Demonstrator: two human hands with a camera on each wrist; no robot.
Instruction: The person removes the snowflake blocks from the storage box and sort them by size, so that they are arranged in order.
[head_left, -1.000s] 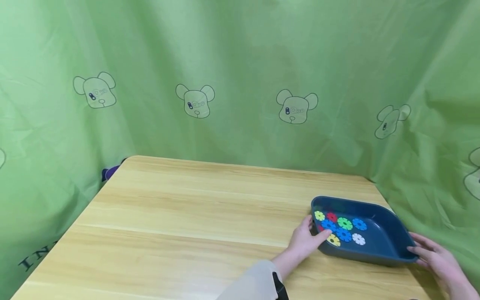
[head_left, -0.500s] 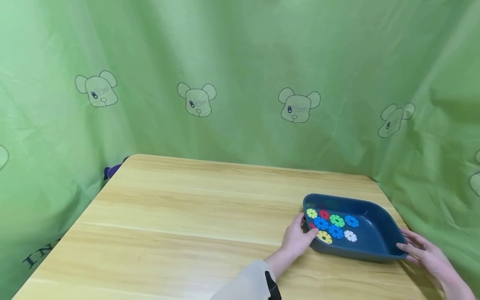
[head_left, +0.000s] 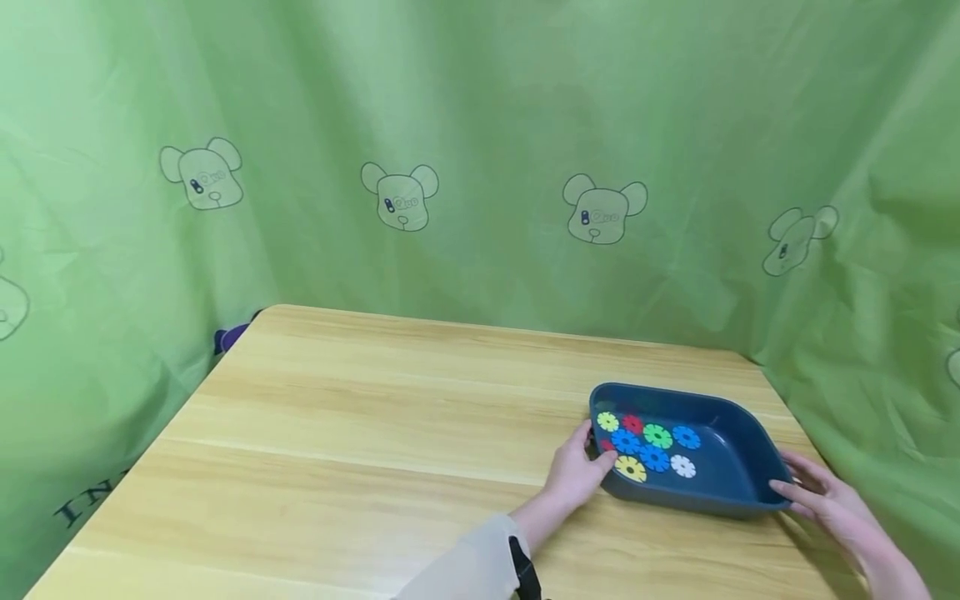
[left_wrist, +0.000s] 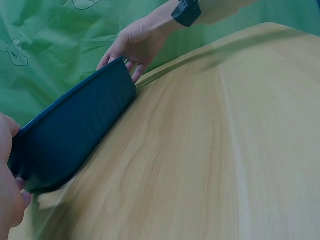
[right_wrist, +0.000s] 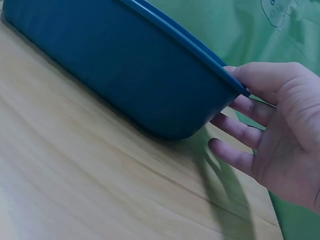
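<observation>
My left hand (head_left: 573, 475) and right hand (head_left: 832, 504) grip the tray (head_left: 727, 479) – it sits further left now, discs (head_left: 647, 455) inside, so the moving seems steady.

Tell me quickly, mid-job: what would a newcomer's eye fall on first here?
Most likely the bright flower-shaped discs, clustered toward the left end of the dark blue bin on the right side of the table. Next, the left grip and right grip, holding that bin at opposite ends. Behind hangs the green curtain with its round-eared cartoon heads.
</observation>
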